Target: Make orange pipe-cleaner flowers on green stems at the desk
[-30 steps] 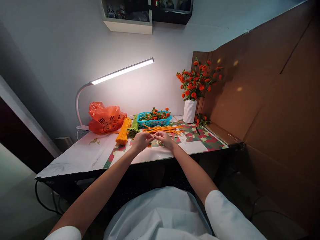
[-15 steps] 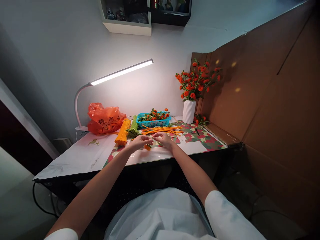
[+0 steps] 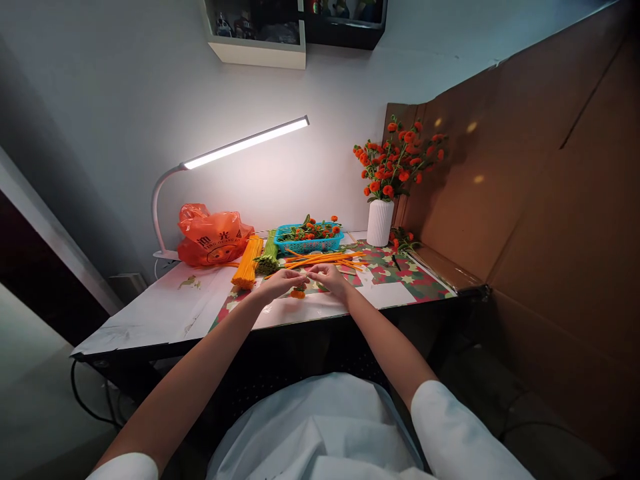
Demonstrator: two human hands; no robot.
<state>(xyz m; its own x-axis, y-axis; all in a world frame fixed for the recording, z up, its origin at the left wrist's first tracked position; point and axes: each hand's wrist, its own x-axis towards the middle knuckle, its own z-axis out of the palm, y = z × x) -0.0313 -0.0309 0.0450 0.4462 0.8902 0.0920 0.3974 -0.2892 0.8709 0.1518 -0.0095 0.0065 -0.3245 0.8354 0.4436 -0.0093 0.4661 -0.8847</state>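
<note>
Over the front of the table, my left hand (image 3: 280,284) and my right hand (image 3: 329,277) meet with fingertips pinched close together. A small orange fuzzy flower (image 3: 299,293) hangs just under the left fingertips, and that hand appears to hold it by its stem. Whatever lies between the right fingertips is too small to make out. Just beyond the hands, loose orange pipe cleaners (image 3: 327,259) lie across the tabletop. A thick orange pipe cleaner bundle (image 3: 247,264) and a green bundle (image 3: 269,253) lie to the left.
A blue basket (image 3: 310,245) of orange-red flowers stands behind the loose stems. Right of it is a white ribbed vase (image 3: 380,223) with tall flowers. An orange plastic bag (image 3: 213,237) and desk lamp (image 3: 165,213) are left; a cardboard panel (image 3: 525,200) walls the right.
The hands stay pinched together in nearly the same place. The orange flower has turned and shifted slightly under the left fingers. The whole view has moved a little.
</note>
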